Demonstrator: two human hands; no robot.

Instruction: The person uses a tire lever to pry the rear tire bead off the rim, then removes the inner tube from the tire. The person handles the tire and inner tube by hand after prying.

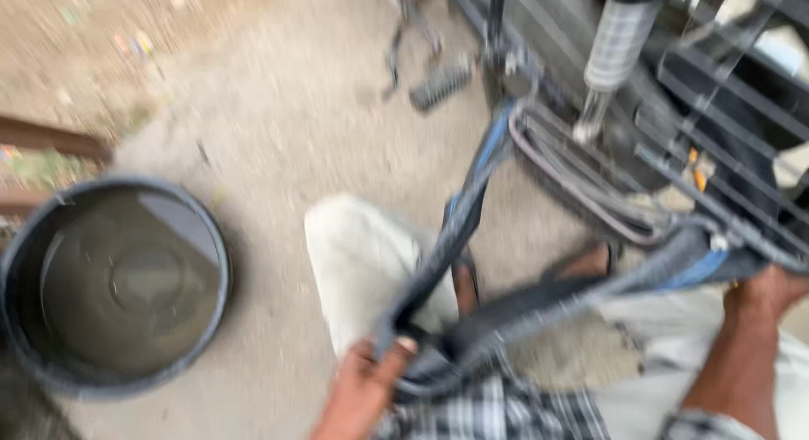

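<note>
While the left hand [362, 389] pinches one end of a limp black inner tube [459, 229], fingers clamped on it, the right hand [763, 288] grips its far end beside the motorcycle wheel [590, 179]. Soft, light rubber; best held at the folds.

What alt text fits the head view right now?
Both hands hold a black rubber tube, left hand near the knees, right hand beside a motorcycle wheel. A dark tub of water sits on the sandy ground to the left; the picture is blurred.
</note>
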